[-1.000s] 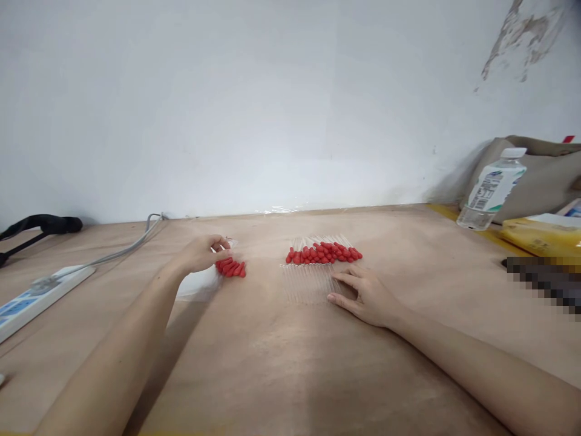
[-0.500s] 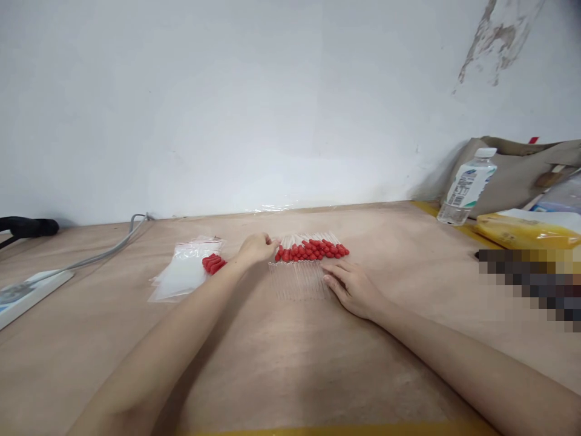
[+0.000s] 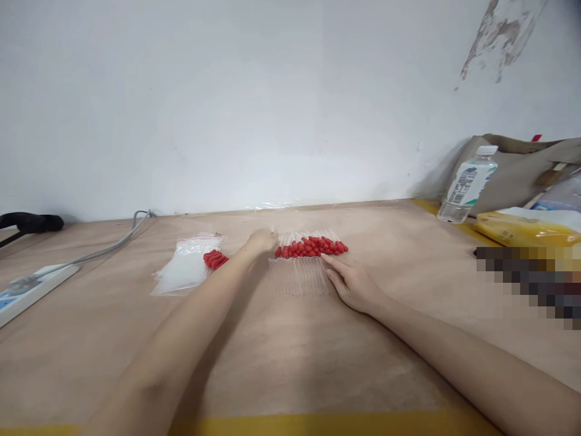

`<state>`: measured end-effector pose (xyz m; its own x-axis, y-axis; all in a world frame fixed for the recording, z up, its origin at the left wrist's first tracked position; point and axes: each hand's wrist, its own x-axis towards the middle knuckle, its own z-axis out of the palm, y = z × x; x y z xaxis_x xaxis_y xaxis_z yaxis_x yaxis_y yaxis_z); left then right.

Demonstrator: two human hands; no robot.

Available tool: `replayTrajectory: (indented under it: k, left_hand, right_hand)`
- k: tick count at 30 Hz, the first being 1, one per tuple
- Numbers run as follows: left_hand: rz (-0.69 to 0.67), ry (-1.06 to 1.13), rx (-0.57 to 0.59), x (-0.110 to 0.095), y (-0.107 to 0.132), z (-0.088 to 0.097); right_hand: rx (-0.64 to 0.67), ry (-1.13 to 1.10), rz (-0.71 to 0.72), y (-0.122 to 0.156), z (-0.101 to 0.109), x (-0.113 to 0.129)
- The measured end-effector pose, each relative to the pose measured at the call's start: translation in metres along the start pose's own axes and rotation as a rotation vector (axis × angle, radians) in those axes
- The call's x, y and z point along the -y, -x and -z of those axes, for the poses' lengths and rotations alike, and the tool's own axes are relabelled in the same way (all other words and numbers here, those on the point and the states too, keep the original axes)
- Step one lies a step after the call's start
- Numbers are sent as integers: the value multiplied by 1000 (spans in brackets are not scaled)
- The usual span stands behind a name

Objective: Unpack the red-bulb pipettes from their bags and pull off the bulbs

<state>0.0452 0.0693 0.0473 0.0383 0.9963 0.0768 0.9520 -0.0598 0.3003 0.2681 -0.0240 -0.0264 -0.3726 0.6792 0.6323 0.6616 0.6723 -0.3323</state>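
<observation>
Workroom, seemingly — table (image 3: 281, 357), peeling wall (image 3: 272, 109)

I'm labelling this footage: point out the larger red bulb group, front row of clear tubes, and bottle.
Larger red bulb group (image 3: 313, 246): head view, near its middle.
Front row of clear tubes (image 3: 298, 277): head view, mid-row.
Bottle (image 3: 468, 184): head view, on its label.
</observation>
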Motion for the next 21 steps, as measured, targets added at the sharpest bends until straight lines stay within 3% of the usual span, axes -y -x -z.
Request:
replayTrajectory:
  k: [5, 7, 10, 15, 21]
  left_hand:
    - [-148, 23, -168, 25, 66, 9]
    - [-305, 124, -251, 36, 93, 3]
    - [-397, 206, -317, 47, 118, -12]
    - [-579, 262, -318, 52, 125, -32]
    - [-787, 179, -369, 47, 126, -38]
  right_hand:
    - [-91, -21, -4, 1, 0, -1]
    - [-127, -43, -23, 0, 0, -1]
    - [-147, -86, -16, 0, 3, 2]
    - [-124, -60, 126, 1, 9, 13]
    - [-16, 60, 310, -1, 3, 31]
